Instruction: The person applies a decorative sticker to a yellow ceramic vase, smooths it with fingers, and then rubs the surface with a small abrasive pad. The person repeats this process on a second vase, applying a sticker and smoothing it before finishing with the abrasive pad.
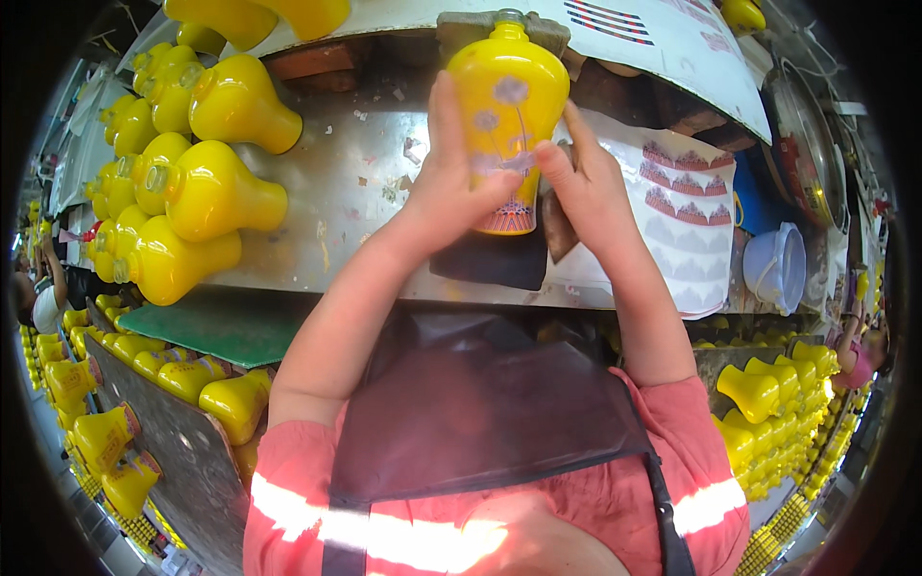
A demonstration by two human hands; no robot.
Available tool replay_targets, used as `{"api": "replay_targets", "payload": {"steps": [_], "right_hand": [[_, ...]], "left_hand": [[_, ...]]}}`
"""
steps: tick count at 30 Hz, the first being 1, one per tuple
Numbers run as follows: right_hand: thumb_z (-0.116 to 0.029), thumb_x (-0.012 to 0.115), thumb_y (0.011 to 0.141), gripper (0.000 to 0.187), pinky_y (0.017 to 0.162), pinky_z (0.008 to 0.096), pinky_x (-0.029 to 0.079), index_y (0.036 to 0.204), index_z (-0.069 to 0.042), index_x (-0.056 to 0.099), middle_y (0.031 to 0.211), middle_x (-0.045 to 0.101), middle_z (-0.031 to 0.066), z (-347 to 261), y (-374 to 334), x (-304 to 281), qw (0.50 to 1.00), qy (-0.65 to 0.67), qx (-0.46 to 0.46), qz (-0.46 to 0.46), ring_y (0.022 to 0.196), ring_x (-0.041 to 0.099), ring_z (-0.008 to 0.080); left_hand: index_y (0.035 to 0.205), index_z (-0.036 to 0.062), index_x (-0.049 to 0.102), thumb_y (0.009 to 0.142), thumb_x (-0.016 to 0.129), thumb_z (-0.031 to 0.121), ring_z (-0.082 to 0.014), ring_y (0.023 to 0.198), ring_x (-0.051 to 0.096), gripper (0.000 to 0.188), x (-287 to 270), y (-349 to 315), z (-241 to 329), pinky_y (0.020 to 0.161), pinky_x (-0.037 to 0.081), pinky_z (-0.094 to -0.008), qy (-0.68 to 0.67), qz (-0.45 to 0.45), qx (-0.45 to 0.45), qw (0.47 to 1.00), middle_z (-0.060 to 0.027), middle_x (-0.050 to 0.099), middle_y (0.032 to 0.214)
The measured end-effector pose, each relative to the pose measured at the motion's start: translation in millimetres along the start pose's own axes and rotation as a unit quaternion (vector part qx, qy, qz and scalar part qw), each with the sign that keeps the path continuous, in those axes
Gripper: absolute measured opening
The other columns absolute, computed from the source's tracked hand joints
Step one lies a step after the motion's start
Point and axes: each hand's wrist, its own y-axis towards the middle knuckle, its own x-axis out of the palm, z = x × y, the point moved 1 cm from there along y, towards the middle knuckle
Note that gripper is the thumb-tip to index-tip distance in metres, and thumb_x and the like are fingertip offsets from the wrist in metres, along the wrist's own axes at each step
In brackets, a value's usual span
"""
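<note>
A glossy yellow bottle [504,82] with a narrow neck and broad shoulders lies tilted in front of me, its neck pointing away against a grey block [461,31]. Purple flower pictures and a patterned band near the base decorate its front. My left hand [444,182] wraps the bottle's left side, the thumb lying across the lower flowers. From the right, my right hand [591,187] grips it, thumb on the front and fingers along the side. Under the base is a dark folded cloth [490,261]. A brown flat piece [555,226] shows beside my right palm, partly hidden.
Several plain yellow bottles [226,192] lie stacked at the left of the metal table [355,182]. Printed decal sheets [682,221] lie at the right, near a pale bucket [774,269]. Below left are a green board [216,324] and decorated bottles [101,437]. More bottles [759,389] stand right.
</note>
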Motion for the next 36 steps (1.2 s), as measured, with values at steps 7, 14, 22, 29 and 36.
{"api": "replay_targets", "payload": {"steps": [7, 14, 22, 29, 36], "right_hand": [[-0.039, 0.074, 0.09, 0.059, 0.073, 0.0329, 0.058, 0.134, 0.0, 0.064, 0.094, 0.073, 0.016, -23.3, 28.6, -17.9, 0.993, 0.057, 0.0, 0.107, 0.081, 0.072, 0.0196], [-0.005, 0.074, 0.091, 0.028, 0.082, 0.0286, 0.056, 0.119, -0.004, 0.067, 0.105, 0.071, 0.0057, -55.5, 7.4, -27.9, 0.917, -0.071, -0.377, 0.111, 0.092, 0.07, 0.0157], [-0.006, 0.079, 0.085, 0.034, 0.069, 0.0354, 0.058, 0.119, -0.009, 0.072, 0.097, 0.074, 0.0109, -70.4, 20.2, -26.6, 0.829, -0.247, -0.476, 0.158, 0.078, 0.071, 0.0293], [-0.002, 0.076, 0.077, 0.025, 0.066, 0.036, 0.056, 0.101, -0.01, 0.075, 0.089, 0.069, 0.0077, -56.3, 14.2, -29.9, 0.779, -0.265, -0.531, 0.203, 0.077, 0.069, 0.0271], [0.007, 0.075, 0.082, 0.021, 0.076, 0.0326, 0.058, 0.099, -0.004, 0.072, 0.093, 0.073, 0.0102, -2.3, -20.8, 2.8, 0.868, -0.034, -0.47, 0.159, 0.084, 0.073, 0.0259]], "left_hand": [[0.163, 0.0148, -0.023, 0.089, 0.072, 0.022, -0.031, 0.151, 0.031, 0.121, -0.4, -1.4, 9.1, 0.123, 0.028, -0.0429, 0.041, 0.014, -0.021, 0.999, -0.0179, 0.021, 0.165], [0.163, -0.0016, -0.008, 0.08, 0.08, 0.03, -0.0443, 0.157, 0.016, 0.125, 1.1, 0.0, 10.5, 0.127, 0.022, -0.0432, -0.021, 0.029, -0.022, 0.999, -0.0316, 0.008, 0.168], [0.163, -0.0018, -0.006, 0.078, 0.082, 0.031, -0.0428, 0.154, 0.023, 0.126, -3.3, -1.0, 13.6, 0.126, 0.025, -0.0443, 0.003, 0.04, -0.01, 0.999, -0.031, 0.016, 0.165], [0.165, 0.0054, -0.007, 0.097, 0.067, 0.043, -0.0326, 0.149, 0.037, 0.108, -5.1, 5.1, 31.2, 0.121, 0.034, -0.0429, -0.276, 0.068, -0.06, 0.957, -0.019, 0.026, 0.164], [0.158, 0.0126, 0.026, 0.112, 0.021, 0.057, -0.0243, 0.131, 0.056, 0.065, -2.3, 23.5, 45.5, 0.111, 0.047, -0.0418, -0.412, 0.034, -0.105, 0.904, -0.011, 0.053, 0.147]]}}
